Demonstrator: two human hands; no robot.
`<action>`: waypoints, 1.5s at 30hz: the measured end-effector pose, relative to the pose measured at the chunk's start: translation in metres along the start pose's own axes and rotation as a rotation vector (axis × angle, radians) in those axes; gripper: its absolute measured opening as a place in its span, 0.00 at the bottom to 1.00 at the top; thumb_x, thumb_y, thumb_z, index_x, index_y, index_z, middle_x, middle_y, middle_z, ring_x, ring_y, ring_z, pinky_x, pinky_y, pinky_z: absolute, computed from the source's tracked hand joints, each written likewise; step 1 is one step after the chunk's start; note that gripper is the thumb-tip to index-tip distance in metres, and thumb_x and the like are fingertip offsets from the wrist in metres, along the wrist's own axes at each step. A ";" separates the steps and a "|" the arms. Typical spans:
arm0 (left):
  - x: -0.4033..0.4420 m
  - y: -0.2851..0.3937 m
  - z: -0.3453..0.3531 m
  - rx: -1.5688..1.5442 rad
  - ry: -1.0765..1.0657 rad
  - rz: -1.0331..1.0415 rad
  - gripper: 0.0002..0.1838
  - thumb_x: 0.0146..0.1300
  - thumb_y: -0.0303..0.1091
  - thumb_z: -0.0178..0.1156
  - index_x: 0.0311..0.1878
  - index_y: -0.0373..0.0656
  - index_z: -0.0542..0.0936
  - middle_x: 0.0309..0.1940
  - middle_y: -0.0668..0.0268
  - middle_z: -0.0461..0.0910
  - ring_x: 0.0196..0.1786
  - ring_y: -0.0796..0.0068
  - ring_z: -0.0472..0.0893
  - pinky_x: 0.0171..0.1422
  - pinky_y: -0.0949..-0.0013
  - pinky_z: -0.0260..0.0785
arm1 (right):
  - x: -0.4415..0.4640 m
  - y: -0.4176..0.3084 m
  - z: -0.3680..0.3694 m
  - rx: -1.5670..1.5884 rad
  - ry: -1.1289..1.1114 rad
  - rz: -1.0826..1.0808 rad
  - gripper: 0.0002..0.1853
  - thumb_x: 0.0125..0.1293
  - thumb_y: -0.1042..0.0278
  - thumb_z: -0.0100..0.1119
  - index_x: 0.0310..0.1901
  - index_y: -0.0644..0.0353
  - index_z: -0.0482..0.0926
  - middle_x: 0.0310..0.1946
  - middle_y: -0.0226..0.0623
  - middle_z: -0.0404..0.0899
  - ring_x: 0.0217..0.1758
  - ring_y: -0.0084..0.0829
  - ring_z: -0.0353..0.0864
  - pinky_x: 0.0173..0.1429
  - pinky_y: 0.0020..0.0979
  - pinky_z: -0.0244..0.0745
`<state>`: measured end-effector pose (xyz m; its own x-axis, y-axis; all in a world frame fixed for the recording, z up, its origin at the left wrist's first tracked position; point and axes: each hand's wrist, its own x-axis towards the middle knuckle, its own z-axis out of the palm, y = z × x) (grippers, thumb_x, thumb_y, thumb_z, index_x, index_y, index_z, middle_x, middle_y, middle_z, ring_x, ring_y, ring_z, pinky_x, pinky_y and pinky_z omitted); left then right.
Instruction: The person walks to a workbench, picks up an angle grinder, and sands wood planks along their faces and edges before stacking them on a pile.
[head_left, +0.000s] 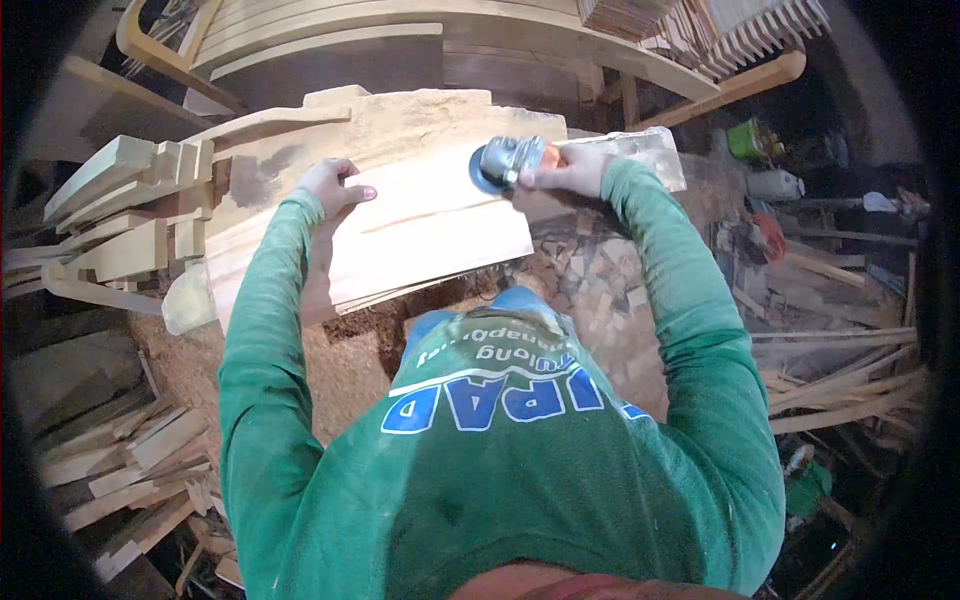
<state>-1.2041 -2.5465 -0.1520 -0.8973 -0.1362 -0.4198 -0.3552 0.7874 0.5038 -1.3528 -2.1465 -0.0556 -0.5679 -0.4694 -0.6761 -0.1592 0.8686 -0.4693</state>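
Note:
My right hand is wrapped round an angle grinder with a grey body and an orange part near my fingers. Its round disc is at the right end of a pale wooden board; whether it touches the wood I cannot tell. My left hand is at the board's far left part, thumb on top and fingers bent over the wood. The board lies on a rough wooden work surface, its near edge facing my body. My fingers hide part of the grinder's handle.
Cut wooden pieces are stacked at the left. A slatted wooden furniture frame stands at the back. Wood offcuts and sawdust cover the floor. Long strips lie at the right, near a green container.

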 end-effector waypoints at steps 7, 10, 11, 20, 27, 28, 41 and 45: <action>-0.012 0.004 -0.025 0.122 -0.028 -0.048 0.34 0.56 0.61 0.73 0.48 0.36 0.83 0.46 0.48 0.84 0.51 0.51 0.84 0.59 0.55 0.75 | -0.027 0.052 -0.003 0.494 0.280 -0.222 0.30 0.60 0.56 0.76 0.61 0.63 0.81 0.53 0.37 0.85 0.54 0.29 0.84 0.62 0.33 0.77; -0.038 -0.001 -0.047 0.135 0.106 -0.095 0.30 0.61 0.58 0.71 0.43 0.35 0.81 0.37 0.48 0.84 0.43 0.54 0.84 0.51 0.54 0.75 | -0.058 0.067 0.001 0.762 0.381 -0.403 0.29 0.62 0.64 0.74 0.63 0.63 0.77 0.51 0.37 0.84 0.53 0.28 0.83 0.62 0.32 0.77; -0.056 0.011 -0.065 0.171 0.168 -0.103 0.29 0.62 0.58 0.70 0.42 0.34 0.81 0.36 0.47 0.84 0.43 0.53 0.85 0.50 0.54 0.75 | -0.065 0.076 0.003 0.812 0.430 -0.383 0.27 0.63 0.64 0.72 0.62 0.63 0.76 0.50 0.38 0.83 0.47 0.27 0.84 0.54 0.31 0.79; -0.199 -0.043 -0.145 -0.181 0.920 -0.204 0.25 0.68 0.55 0.67 0.41 0.37 0.85 0.33 0.62 0.87 0.40 0.72 0.84 0.46 0.64 0.74 | -0.076 0.138 0.011 0.830 0.531 -0.302 0.29 0.64 0.69 0.69 0.66 0.61 0.72 0.52 0.35 0.81 0.52 0.27 0.82 0.59 0.31 0.78; -0.307 -0.025 -0.092 -1.274 1.091 -0.025 0.26 0.73 0.38 0.64 0.66 0.28 0.73 0.58 0.57 0.82 0.58 0.67 0.83 0.63 0.65 0.78 | -0.064 0.106 0.014 0.855 0.382 -0.285 0.23 0.69 0.63 0.68 0.61 0.62 0.78 0.48 0.30 0.83 0.46 0.23 0.82 0.53 0.29 0.77; -0.310 -0.019 -0.078 -1.308 1.107 -0.066 0.26 0.74 0.38 0.64 0.66 0.28 0.73 0.57 0.56 0.82 0.58 0.67 0.83 0.64 0.65 0.78 | -0.060 0.109 0.011 0.823 0.346 -0.289 0.24 0.72 0.56 0.66 0.62 0.61 0.77 0.46 0.29 0.82 0.46 0.23 0.80 0.53 0.29 0.76; -0.252 0.069 0.111 -1.773 1.010 -0.534 0.25 0.73 0.35 0.64 0.68 0.36 0.72 0.61 0.55 0.79 0.57 0.63 0.83 0.58 0.60 0.82 | -0.104 0.042 -0.010 0.526 0.109 -0.362 0.27 0.69 0.47 0.67 0.56 0.63 0.80 0.43 0.29 0.83 0.46 0.22 0.80 0.51 0.28 0.75; -0.259 0.033 0.108 -1.399 0.507 -0.871 0.20 0.72 0.45 0.66 0.53 0.36 0.83 0.36 0.61 0.87 0.39 0.62 0.86 0.49 0.58 0.82 | -0.088 0.031 -0.006 0.455 -0.103 -0.321 0.32 0.68 0.50 0.71 0.63 0.67 0.77 0.53 0.34 0.83 0.55 0.24 0.79 0.62 0.29 0.74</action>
<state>-0.9551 -2.4202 -0.1085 -0.2212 -0.5829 -0.7818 -0.4373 -0.6573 0.6138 -1.3124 -2.0770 -0.0075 -0.4632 -0.7315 -0.5003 0.0665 0.5343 -0.8427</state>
